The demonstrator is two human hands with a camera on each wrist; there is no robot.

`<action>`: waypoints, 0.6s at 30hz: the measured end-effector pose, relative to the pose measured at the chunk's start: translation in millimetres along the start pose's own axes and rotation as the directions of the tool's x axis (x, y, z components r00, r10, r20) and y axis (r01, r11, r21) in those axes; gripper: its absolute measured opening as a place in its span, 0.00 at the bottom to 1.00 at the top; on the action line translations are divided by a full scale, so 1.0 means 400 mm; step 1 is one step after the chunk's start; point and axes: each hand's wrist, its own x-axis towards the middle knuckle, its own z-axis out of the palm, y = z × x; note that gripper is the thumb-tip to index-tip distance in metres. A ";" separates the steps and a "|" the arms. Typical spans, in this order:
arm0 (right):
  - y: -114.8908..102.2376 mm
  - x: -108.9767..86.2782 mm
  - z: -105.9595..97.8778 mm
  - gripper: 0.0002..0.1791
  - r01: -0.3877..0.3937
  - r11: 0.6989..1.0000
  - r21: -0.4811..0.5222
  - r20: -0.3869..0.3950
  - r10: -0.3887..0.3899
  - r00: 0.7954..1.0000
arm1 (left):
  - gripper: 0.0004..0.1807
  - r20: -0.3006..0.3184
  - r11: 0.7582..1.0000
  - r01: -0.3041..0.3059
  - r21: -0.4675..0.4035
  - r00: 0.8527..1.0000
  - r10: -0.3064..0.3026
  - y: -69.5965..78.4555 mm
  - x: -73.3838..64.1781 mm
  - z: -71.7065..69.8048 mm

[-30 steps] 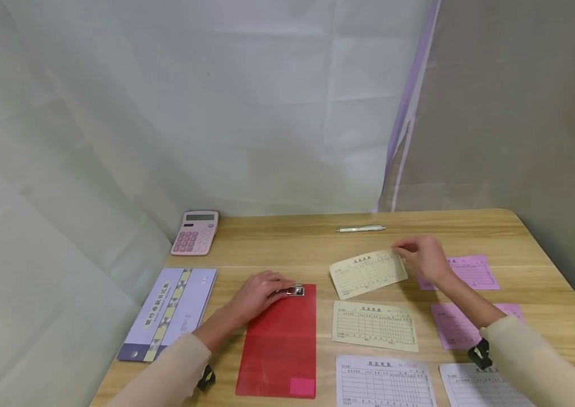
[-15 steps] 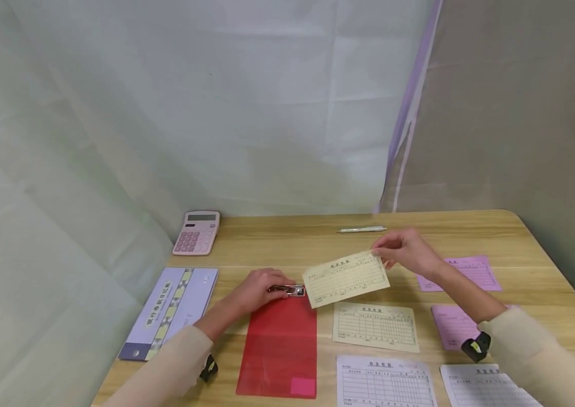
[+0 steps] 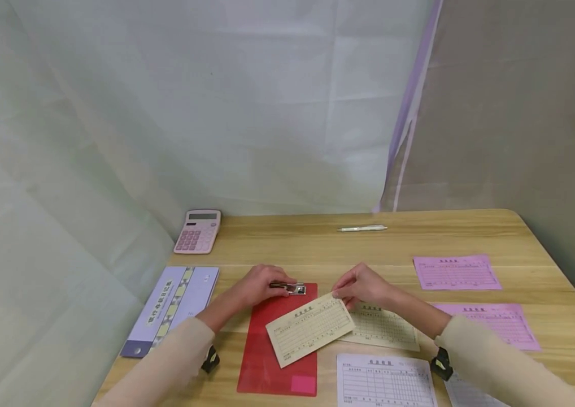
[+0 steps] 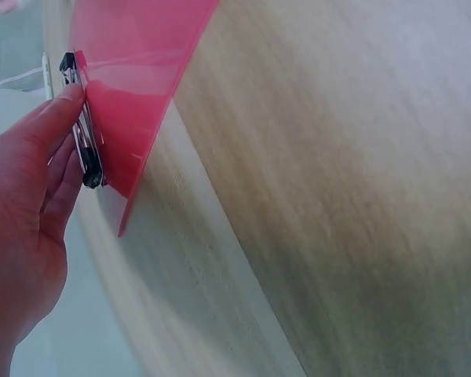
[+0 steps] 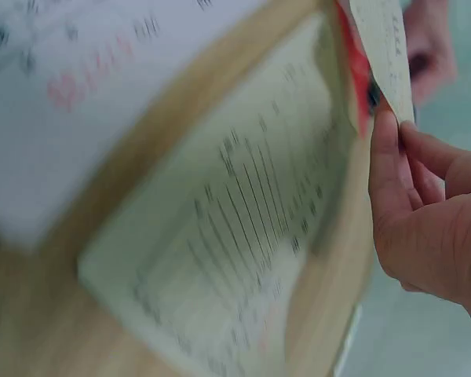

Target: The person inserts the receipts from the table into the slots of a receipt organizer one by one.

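My left hand (image 3: 261,287) pinches the metal clip (image 3: 296,289) at the top edge of a red clipboard (image 3: 267,377). In the left wrist view, thumb and fingers lie on both sides of the clip's lever (image 4: 85,129). A pale yellow printed receipt slip (image 3: 310,329) hangs tilted over the clipboard's upper half, its upper right corner pinched between thumb and fingers of my right hand (image 3: 366,287). The right wrist view shows that pinch on the slip's edge (image 5: 385,55). Whether the slip touches the board cannot be told.
Another yellow slip (image 3: 381,328) lies right of the clipboard, partly covered. White slips (image 3: 384,381) are nearer me, pink slips (image 3: 455,272) farther right. A purple account book (image 3: 170,311) and pink calculator (image 3: 197,232) stand left. A pen (image 3: 362,228) lies at the back.
My right hand has carried the yellow slip leftward and toward me, from right of the clipboard to above it. The left hand has kept to the clip, its grip shifting slightly.
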 end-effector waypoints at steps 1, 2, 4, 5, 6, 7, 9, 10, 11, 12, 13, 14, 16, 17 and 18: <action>0.002 0.004 0.015 0.04 -0.008 1.000 -0.002 0.001 0.008 1.000 | 0.18 0.004 1.000 0.002 -0.005 1.000 -0.002 0.000 0.001 -0.001; 0.005 0.008 0.029 0.04 -0.013 1.000 -0.004 0.001 0.013 1.000 | 0.18 0.006 1.000 0.006 -0.011 1.000 -0.006 -0.001 0.001 -0.001; 0.007 0.018 0.053 0.03 -0.017 1.000 -0.009 -0.003 0.017 1.000 | 0.18 0.016 0.999 0.025 -0.021 1.000 -0.025 -0.001 0.002 -0.002; 0.008 0.022 0.063 0.03 -0.015 1.000 -0.010 -0.007 0.015 1.000 | 0.18 0.019 0.999 0.032 -0.021 0.999 -0.032 0.000 0.002 -0.002; 0.007 0.027 0.073 0.03 -0.011 1.000 -0.015 -0.012 0.011 1.000 | 0.18 0.024 0.999 0.043 -0.023 0.999 -0.042 0.001 0.002 -0.003; 0.007 0.032 0.080 0.03 -0.004 1.000 -0.020 -0.016 0.004 1.000 | 0.18 0.029 0.998 0.050 -0.023 0.998 -0.049 0.001 0.003 -0.004; 0.005 0.043 0.094 0.03 0.002 1.000 -0.030 -0.030 -0.003 1.000 | 0.19 0.044 0.998 0.068 -0.012 0.997 -0.067 0.002 0.004 -0.006; 0.004 0.048 0.100 0.03 0.001 0.999 -0.037 -0.039 -0.002 0.999 | 0.19 0.051 0.998 0.070 -0.001 0.996 -0.070 0.004 0.005 -0.008; 0.002 0.052 0.106 0.03 -0.008 0.999 -0.040 -0.048 0.006 0.999 | 0.19 0.058 0.997 0.075 0.009 0.995 -0.075 0.005 0.005 -0.009; 0.000 0.056 0.112 0.03 -0.020 0.999 -0.046 -0.058 0.018 0.998 | 0.19 0.065 0.997 0.076 0.018 0.995 -0.077 0.006 0.007 -0.010; -0.001 0.060 0.117 0.03 -0.033 0.998 -0.045 -0.068 0.030 0.997 | 0.19 0.072 0.997 0.076 0.031 0.994 -0.078 0.007 0.008 -0.012; -0.003 0.064 0.122 0.03 -0.046 0.998 -0.046 -0.080 0.043 0.996 | 0.19 0.079 0.996 0.076 0.041 0.994 -0.079 0.010 0.008 -0.013; -0.007 0.071 0.129 0.03 -0.073 0.996 -0.046 -0.101 0.068 0.993 | 0.18 0.088 0.996 0.069 0.055 0.993 -0.074 0.012 0.010 -0.015; -0.008 0.074 0.132 0.03 -0.082 0.996 -0.043 -0.110 0.077 0.991 | 0.18 0.090 0.996 0.066 0.061 0.993 -0.071 0.013 0.011 -0.016; -0.009 0.077 0.134 0.03 -0.083 0.995 -0.046 -0.116 0.077 0.990 | 0.18 0.089 0.996 0.058 0.067 0.994 -0.064 0.013 0.012 -0.017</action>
